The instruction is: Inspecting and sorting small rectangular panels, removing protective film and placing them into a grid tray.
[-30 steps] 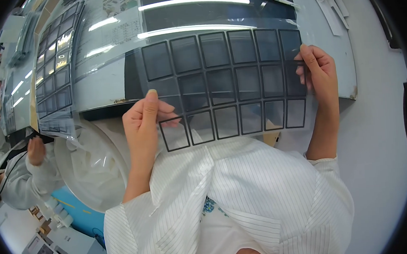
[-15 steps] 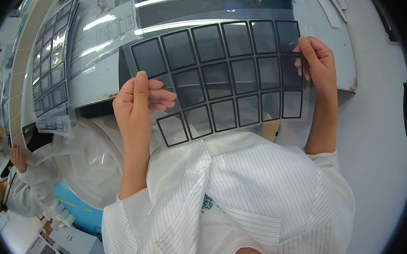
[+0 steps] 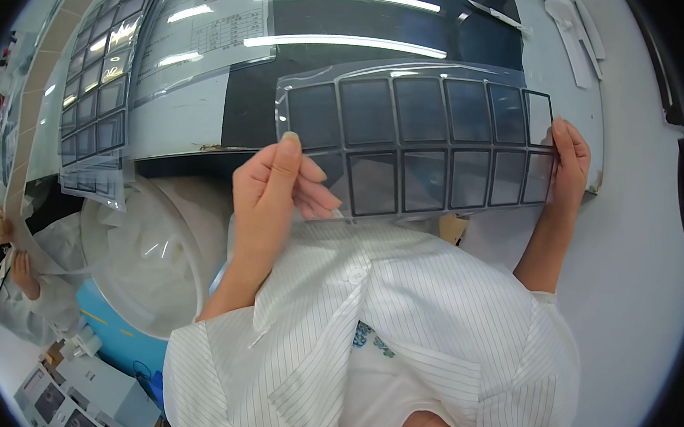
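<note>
Between my two hands stretches a clear plastic sheet (image 3: 420, 140) printed with rows of black rectangular frames. It is held above the near edge of the worktable, in front of my striped coat. My left hand (image 3: 268, 199) grips its left edge, thumb on top and fingers underneath, partly showing through the film. At the opposite end, my right hand (image 3: 572, 167) pinches the right edge near the corner. Two rows of frames face up, and the table shows through them.
A pile of similar framed sheets (image 3: 95, 92) lies at the left, overhanging the table edge. Below it stands a white round bin (image 3: 195, 251) with clear film inside. A knife-like tool (image 3: 497, 14) and white strips (image 3: 569, 35) lie far right. A co-worker (image 3: 27, 299) is at the left.
Both hands have shifted to the right and slightly nearer with the sheet. Its tilt has changed: two rows of frames show now, where three showed before.
</note>
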`<state>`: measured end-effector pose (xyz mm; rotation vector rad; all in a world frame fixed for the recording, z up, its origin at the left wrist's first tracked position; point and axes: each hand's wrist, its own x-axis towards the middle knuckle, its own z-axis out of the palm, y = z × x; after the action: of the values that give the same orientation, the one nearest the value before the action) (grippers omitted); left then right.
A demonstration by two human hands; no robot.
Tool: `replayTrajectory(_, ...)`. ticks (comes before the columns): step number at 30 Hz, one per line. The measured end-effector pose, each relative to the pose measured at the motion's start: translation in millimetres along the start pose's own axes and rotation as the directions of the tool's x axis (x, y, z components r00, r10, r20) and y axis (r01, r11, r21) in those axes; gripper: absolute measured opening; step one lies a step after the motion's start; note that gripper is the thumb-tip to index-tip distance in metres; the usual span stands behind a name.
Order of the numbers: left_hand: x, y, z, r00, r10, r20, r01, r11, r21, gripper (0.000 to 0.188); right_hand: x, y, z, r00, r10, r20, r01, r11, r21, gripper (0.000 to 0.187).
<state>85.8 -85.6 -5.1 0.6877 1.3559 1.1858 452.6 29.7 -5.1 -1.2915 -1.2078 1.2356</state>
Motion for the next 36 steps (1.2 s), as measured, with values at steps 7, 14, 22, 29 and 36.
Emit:
replayTrajectory(7,-2.6,-8.8,7.8,0.998,-0.042,0.056,0.043,0.999,-0.017,0.042,1.9,0.9,-5.0,0.995,-0.014,-0.098,0.014,1.000,-0.005,0.012)
replayTrajectory(14,-1.2,-11.0,2.9,0.993,-0.037,0.108,0.042,0.998,-0.048,0.039,2.9,-0.8,-1.6,0.998,-0.014,-0.064,0.014,1.000,-0.001,0.015)
replayTrajectory(22,-0.8,-11.5,2.6,0.993,-0.035,0.114,0.037,0.999,-0.018,0.037,1.9,2.9,-0.5,0.993,-0.029,-0.112,0.030,1.000,0.005,0.018)
replayTrajectory(29,-1.5,-12.7,1.4,0.993,0.018,0.119,-0.021,1.000,0.021,0.032,2.2,4.5,-1.4,0.989,-0.046,-0.138,0.044,0.999,-0.021,0.016)
replayTrajectory(36,-1.9,-13.4,1.9,0.991,0.041,0.126,-0.049,0.997,0.055,0.031,0.2,2.5,1.2,0.994,-0.034,-0.107,0.037,0.999,0.023,0.021)
